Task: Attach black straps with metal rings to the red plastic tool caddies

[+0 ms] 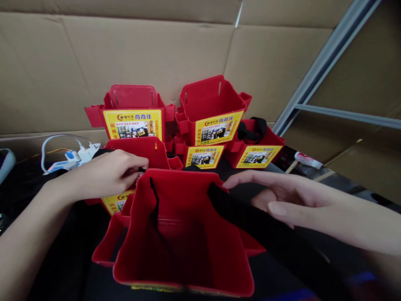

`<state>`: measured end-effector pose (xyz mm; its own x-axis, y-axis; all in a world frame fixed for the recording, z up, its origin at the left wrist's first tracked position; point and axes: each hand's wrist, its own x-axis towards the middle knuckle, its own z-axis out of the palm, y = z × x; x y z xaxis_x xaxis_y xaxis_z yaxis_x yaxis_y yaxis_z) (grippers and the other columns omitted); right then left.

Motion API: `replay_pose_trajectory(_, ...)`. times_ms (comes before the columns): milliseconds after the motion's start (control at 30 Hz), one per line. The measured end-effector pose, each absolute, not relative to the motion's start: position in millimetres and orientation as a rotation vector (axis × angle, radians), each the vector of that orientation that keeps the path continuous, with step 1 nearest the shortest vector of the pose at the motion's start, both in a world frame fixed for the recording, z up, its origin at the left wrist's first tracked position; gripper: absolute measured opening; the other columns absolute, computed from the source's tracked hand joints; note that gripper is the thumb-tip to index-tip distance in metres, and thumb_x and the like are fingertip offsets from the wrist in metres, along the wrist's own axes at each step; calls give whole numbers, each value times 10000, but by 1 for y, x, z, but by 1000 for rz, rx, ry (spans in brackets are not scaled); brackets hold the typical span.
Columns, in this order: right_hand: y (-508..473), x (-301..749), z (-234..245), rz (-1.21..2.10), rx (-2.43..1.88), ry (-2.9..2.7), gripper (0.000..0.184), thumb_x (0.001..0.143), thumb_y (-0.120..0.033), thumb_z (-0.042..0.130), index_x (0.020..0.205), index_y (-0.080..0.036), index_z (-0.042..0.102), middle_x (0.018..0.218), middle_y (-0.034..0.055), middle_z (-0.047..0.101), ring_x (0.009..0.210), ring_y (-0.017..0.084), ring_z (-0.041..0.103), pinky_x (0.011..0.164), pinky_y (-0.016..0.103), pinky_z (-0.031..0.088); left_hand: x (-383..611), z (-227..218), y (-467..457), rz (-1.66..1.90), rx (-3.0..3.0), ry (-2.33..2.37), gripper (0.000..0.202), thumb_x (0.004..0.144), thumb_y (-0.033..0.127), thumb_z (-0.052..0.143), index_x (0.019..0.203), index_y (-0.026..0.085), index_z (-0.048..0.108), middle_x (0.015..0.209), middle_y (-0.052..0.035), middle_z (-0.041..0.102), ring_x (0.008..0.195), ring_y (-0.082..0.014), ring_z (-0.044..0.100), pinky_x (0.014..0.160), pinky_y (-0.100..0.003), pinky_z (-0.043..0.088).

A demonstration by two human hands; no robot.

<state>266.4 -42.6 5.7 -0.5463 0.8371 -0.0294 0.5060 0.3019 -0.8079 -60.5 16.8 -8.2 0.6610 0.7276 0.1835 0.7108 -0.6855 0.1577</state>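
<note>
A red plastic tool box [184, 188] stands in front of me, its open top tilted my way and a side pocket on its left. The wide black strap [250, 221] enters the right slot of its back panel and trails to the lower right; a thinner length hangs inside from the left slot. Behind the panel's left corner, my left hand [112, 171] is closed, with a bit of black strap showing at its fingertips. At the right corner, my right hand [291, 196] has its index finger stretched to the rim, thumb apart and other fingers loosely bent.
Several similar red boxes with yellow labels stand behind, some stacked, such as the upper-left box [133, 98]. One at the right holds a coiled black strap [255, 129]. A power strip [73, 159] with plugs lies left. A cardboard wall [140, 54] and metal frame [326, 62] bound the back.
</note>
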Motion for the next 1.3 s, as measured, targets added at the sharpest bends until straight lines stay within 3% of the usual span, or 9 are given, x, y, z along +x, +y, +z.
replay_pose_trajectory(100,-32,241,15,841,-1080,-2242,317,880,-414,451,1070,-203,593,655,9,597,538,102,559,445,191,429,-62,-9,27,234,2815,1461,102,765,165,446,691,190,512,595,29,575,508,-102,468,511,-221,336)
replay_pose_trajectory(233,0,202,17,339,-861,-2496,300,833,-335,554,1097,-200,601,1029,54,621,895,158,580,766,269,458,-70,-14,42,294,2731,1849,147,767,246,446,758,189,582,608,-10,579,531,-151,504,509,-260,331)
replay_pose_trajectory(367,20,178,14,412,-762,-2831,214,886,-212,456,977,-167,644,857,25,652,728,119,575,665,239,413,-81,-10,39,257,2713,1957,284,782,276,467,1008,204,622,670,-36,603,589,-197,544,497,-275,337)
replay_pose_trajectory(500,21,174,8,447,-758,-2807,217,896,-211,434,938,-158,641,787,17,644,683,112,557,628,236,368,-76,2,19,307,2808,1405,508,820,306,522,1314,342,413,753,28,625,612,-135,567,549,-218,405)
replay_pose_trajectory(667,20,176,5,478,-742,-2773,218,908,-221,412,888,-155,619,758,6,615,663,102,519,624,232,346,-59,-1,21,339,2796,1064,243,873,257,437,994,268,648,936,16,676,772,-128,616,685,-201,435)
replay_pose_trajectory(867,19,177,5,579,-620,-2763,376,954,-322,323,730,-144,566,623,-18,502,572,76,415,591,221,314,-76,-6,38,276,2792,2059,240,836,300,422,849,179,628,667,-69,589,567,-192,510,524,-294,310)
replay_pose_trajectory(1067,18,180,8,735,-633,-2767,442,938,-434,325,757,-132,591,628,-22,500,576,71,428,576,218,330,-77,-1,27,331,2500,2509,330,828,378,363,837,163,613,645,-69,483,578,-196,471,508,-307,239)
replay_pose_trajectory(1233,19,186,11,946,-589,-2794,407,799,-487,561,1035,-160,612,936,10,641,796,130,583,681,216,429,-93,3,27,513,2306,2603,420,807,482,362,780,151,620,587,-48,489,683,-207,532,537,-317,259)
replay_pose_trajectory(1300,20,187,10,926,-489,-2790,565,702,-392,694,1211,-204,536,1151,14,603,990,167,573,817,232,431,-101,6,26,544,2290,2594,431,800,501,380,791,147,625,600,-49,527,724,-217,564,553,-324,272)
